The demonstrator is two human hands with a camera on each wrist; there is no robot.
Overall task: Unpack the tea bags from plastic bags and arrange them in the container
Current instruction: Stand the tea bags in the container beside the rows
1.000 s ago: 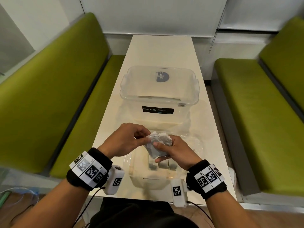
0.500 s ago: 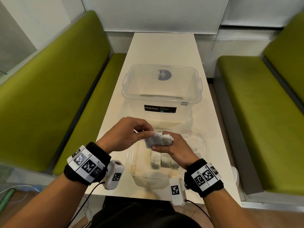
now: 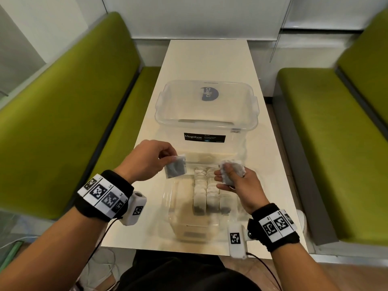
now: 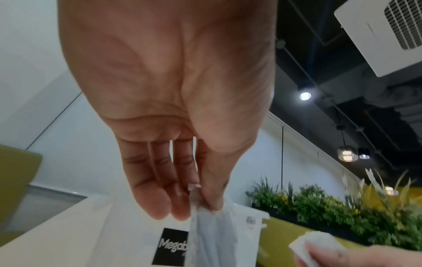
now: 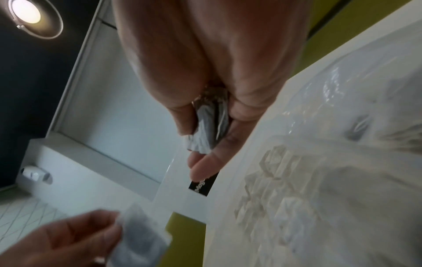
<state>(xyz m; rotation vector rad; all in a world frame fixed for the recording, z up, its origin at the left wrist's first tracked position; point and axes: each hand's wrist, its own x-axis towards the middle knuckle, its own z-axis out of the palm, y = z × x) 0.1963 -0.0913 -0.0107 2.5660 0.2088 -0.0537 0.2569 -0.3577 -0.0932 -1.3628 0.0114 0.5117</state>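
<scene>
Hands have parted since before. Left hand (image 3: 148, 159) pinches one tea bag (image 3: 175, 166) by its top edge, left of the container (image 3: 168, 198); right hand (image 3: 237, 180) clutches the remaining bunch (image 3: 233, 170) above it, likely feeding singles for neat rows.

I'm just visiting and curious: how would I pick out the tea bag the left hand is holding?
On the white table, find the big clear Megabox tub. Just before it, the left hand pinches one flat tea bag by its top edge; it hangs alone, unlike the right hand's crumpled bundle.
</scene>
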